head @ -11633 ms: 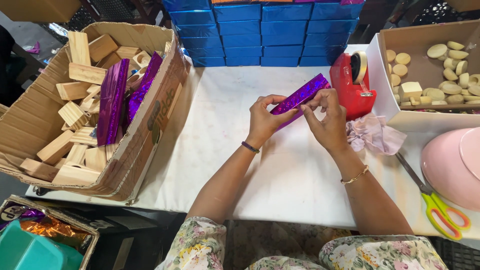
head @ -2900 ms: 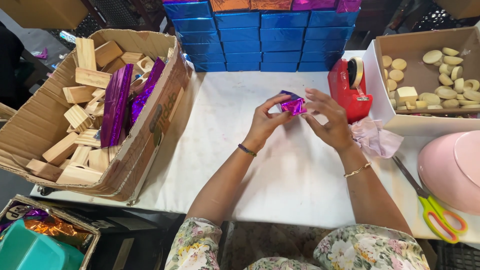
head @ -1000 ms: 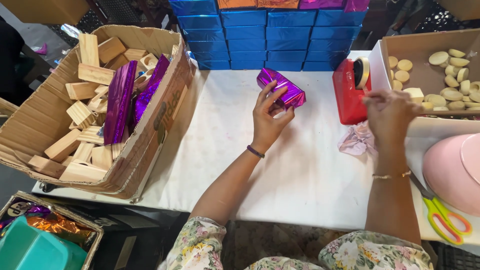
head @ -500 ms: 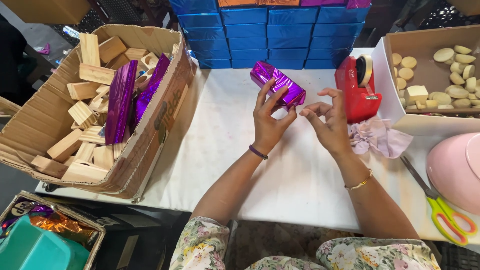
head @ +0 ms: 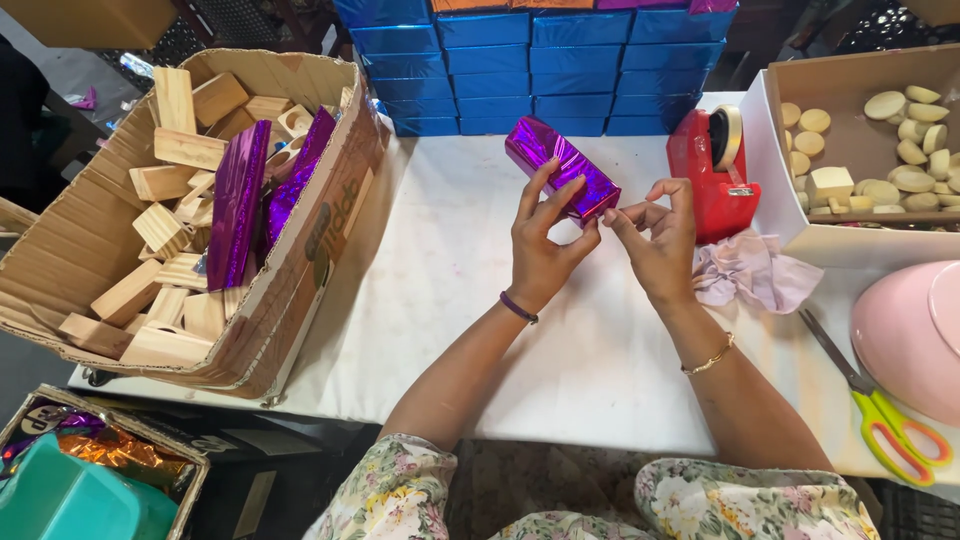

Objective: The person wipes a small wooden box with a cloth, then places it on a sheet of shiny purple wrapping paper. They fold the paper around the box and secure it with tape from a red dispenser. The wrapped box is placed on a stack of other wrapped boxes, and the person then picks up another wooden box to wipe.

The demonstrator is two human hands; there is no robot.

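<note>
A long block wrapped in shiny purple foil (head: pixel 560 168) is held up over the white table (head: pixel 450 300). My left hand (head: pixel 545 245) grips it from below, fingers spread along its side. My right hand (head: pixel 660 235) pinches at the block's near right end with thumb and forefinger. A red tape dispenser (head: pixel 710 180) stands just right of my right hand.
A big cardboard box (head: pixel 300 260) at left holds several bare wooden blocks and two purple-wrapped ones (head: pixel 240 215). Blue boxes (head: pixel 540 60) are stacked at the back. At right are a box of round pale pieces (head: pixel 880 130), crumpled pink tissue (head: pixel 755 275), scissors (head: pixel 880 415), a pink bowl (head: pixel 915 335).
My right hand reached to the tape dispenser a second ago and has come back to the end of the wrapped block. My left hand kept hold of the block.
</note>
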